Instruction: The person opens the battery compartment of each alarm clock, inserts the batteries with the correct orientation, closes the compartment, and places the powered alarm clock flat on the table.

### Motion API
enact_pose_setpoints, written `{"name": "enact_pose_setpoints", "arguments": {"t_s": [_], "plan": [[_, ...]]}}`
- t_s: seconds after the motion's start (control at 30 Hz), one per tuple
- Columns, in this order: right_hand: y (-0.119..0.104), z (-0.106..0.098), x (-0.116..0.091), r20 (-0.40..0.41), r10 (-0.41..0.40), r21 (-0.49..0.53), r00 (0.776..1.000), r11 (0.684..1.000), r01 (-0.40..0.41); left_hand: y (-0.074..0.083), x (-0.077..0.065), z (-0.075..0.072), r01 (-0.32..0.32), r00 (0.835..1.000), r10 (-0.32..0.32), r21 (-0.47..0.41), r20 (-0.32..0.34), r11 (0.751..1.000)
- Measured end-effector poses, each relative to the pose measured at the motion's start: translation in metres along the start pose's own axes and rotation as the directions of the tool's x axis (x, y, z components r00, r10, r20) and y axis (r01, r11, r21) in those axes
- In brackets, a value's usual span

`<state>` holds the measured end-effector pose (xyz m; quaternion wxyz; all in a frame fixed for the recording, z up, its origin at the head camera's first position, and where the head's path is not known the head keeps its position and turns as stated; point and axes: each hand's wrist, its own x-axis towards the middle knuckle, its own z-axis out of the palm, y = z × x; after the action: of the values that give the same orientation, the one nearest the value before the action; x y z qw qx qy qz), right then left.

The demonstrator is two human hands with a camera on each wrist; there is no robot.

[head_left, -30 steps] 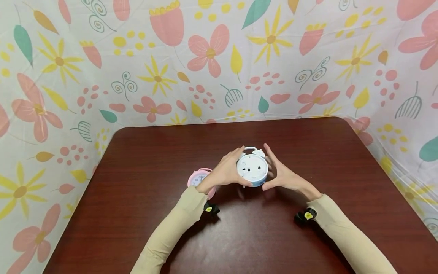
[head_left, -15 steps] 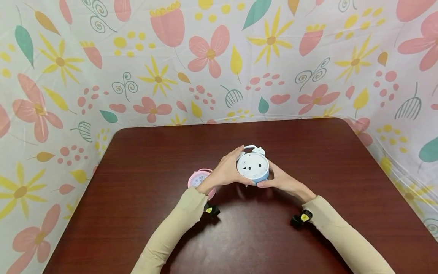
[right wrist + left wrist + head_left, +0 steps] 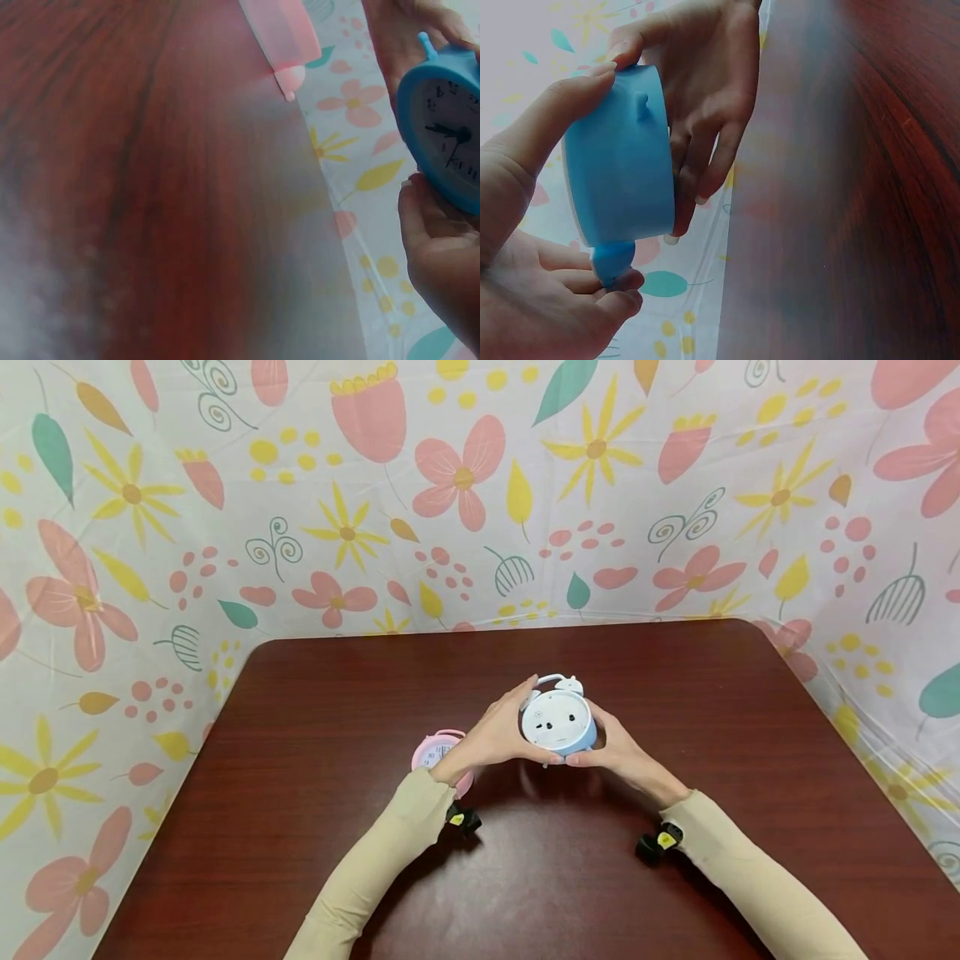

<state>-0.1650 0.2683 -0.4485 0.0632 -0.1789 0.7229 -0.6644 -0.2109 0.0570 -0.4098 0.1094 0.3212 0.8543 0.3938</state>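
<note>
A blue alarm clock (image 3: 557, 722) with a white back, two bells and a top handle is held up between both hands, its back toward the head camera. My left hand (image 3: 498, 731) grips its left side, thumb along the lower edge and fingers up by the bell. On the opposite side my right hand (image 3: 618, 752) holds it, thumb underneath near the left thumb. The blue side wall (image 3: 622, 157) and a small foot show in the left wrist view. In the right wrist view its numbered dial (image 3: 454, 131) with black hands is visible.
A pink alarm clock (image 3: 435, 750) stands on the dark red wooden table (image 3: 337, 693), partly hidden behind my left wrist. Black wrist cameras (image 3: 660, 842) hang below both sleeves. A flower-patterned cloth (image 3: 465, 552) rises behind the table's far edge.
My right hand has closed in from beside the blue clock and now grips it. The clock has shifted slightly up and right, tilting a little to show more of its blue side.
</note>
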Motion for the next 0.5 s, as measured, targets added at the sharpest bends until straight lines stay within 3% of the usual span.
{"name": "enact_pose_setpoints", "arguments": {"t_s": [0.23,0.5], "plan": [[-0.0031,-0.0032,0.0036,0.009,0.017,-0.128,1.0,0.992,-0.015,0.0001,0.0001,-0.0019,-0.061,0.998,0.061,-0.015,0.023,0.998],[-0.0081,-0.0063,0.0045,0.022,0.019,-0.347,1.0,0.938,-0.01,0.0061,0.0037,-0.0068,-0.142,0.989,0.139,0.067,0.049,0.988]]}}
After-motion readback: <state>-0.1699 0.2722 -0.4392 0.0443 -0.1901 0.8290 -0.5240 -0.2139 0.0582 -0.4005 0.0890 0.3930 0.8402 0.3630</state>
